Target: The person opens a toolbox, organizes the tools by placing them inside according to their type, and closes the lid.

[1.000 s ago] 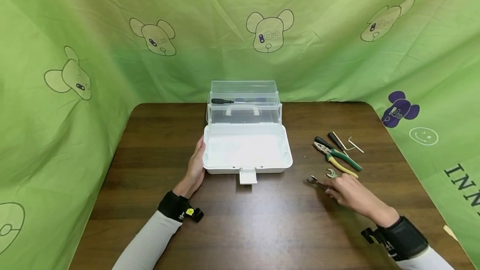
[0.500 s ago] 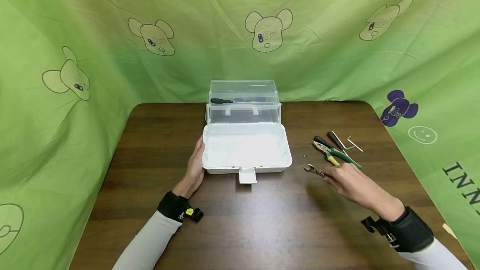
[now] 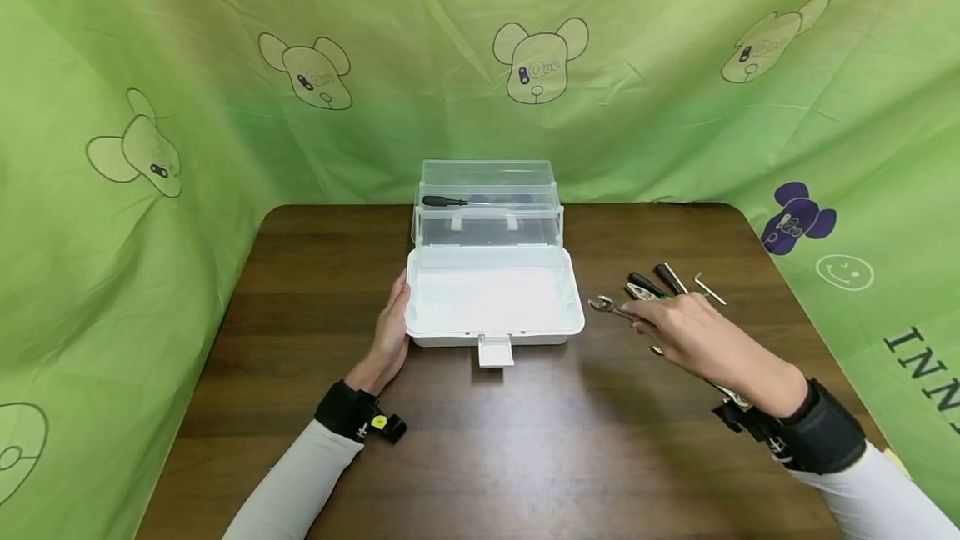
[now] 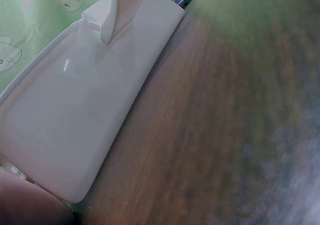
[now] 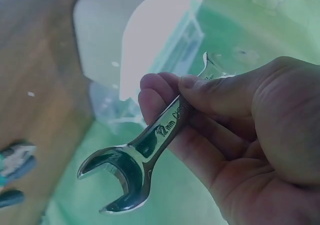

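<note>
My right hand [image 3: 697, 336] pinches a shiny open-end wrench [image 3: 611, 307] between thumb and fingers, above the table beside the toolbox's right side. In the right wrist view the wrench [image 5: 150, 145] bears a "12mm" mark, with one jaw end nearest the camera. The white toolbox [image 3: 495, 298] stands with its clear lid raised and front latch [image 3: 495, 352] hanging down. A black-handled screwdriver [image 3: 446, 202] lies in its upper clear tray. My left hand [image 3: 386, 332] rests against the toolbox's left side, its fingers partly hidden.
Right of the toolbox, pliers [image 3: 645, 292] lie partly hidden under my right hand. Near them are black-handled screwdrivers [image 3: 666, 277] and a hex key [image 3: 708, 288]. A green cloth [image 3: 450, 107] hangs behind the wooden table [image 3: 480, 457].
My right hand has lifted the wrench off the table and carried it up and left toward the toolbox. The left hand and toolbox stay where they were.
</note>
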Demonstrator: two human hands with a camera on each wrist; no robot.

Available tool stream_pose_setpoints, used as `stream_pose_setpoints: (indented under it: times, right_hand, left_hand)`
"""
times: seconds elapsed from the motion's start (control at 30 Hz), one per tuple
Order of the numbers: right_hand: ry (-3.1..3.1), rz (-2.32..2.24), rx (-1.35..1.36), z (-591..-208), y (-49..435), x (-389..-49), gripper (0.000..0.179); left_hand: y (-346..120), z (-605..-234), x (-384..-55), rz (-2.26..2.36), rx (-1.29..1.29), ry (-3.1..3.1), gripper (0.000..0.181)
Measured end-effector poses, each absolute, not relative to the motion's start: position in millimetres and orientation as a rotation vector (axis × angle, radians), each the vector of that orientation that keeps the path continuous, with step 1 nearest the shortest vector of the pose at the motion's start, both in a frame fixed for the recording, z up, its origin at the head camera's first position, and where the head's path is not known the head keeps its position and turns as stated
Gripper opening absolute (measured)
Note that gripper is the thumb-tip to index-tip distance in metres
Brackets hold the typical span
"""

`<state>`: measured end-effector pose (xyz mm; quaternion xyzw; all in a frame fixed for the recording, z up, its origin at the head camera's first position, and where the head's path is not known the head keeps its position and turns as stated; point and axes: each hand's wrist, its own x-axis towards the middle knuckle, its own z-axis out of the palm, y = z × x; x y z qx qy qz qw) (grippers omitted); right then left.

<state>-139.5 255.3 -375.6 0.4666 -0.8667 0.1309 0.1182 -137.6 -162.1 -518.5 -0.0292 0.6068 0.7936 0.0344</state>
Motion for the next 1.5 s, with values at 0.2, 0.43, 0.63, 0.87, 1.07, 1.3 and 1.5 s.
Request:
stream_pose_setpoints:
  times: [0.2, 0.43, 0.63, 0.87, 1.07, 1.3, 1.5]
  right_hand:
    - [-2.511, 0.415, 1.385, -358.7, 241.0, -151.7, 0.031]
    - [-2.467, 0.459, 1.421, -351.5, 222.3, -171.2, 0.027]
    - [-2.493, 0.495, 1.440, -350.3, 204.4, -183.5, 0.025]
    - [-2.571, 0.522, 1.474, -352.4, 178.3, -195.5, 0.016]
    - [-2.593, 0.515, 1.548, -350.9, 157.0, -212.8, 0.015]
    - [-2.626, 0.468, 1.615, -347.9, 130.7, -234.3, 0.013]
    - [-2.654, 0.433, 1.642, -355.8, 118.1, -250.9, 0.010]
  left_hand:
    - [-163.0, -518.4, -137.0, 2.438, -0.106, 1.856, 0.058]
    - [-162.6, -519.0, -136.7, 2.428, -0.107, 1.873, 0.058]
    - [-163.3, -519.8, -136.7, 2.433, -0.107, 1.872, 0.057]
    - [-164.2, -518.8, -136.7, 2.452, -0.109, 1.856, 0.057]
    - [-164.2, -518.2, -137.4, 2.454, -0.102, 1.863, 0.057]
    - [-165.0, -516.3, -137.9, 2.443, -0.120, 1.859, 0.057]
    - [-164.2, -519.0, -138.6, 2.416, -0.107, 1.869, 0.058]
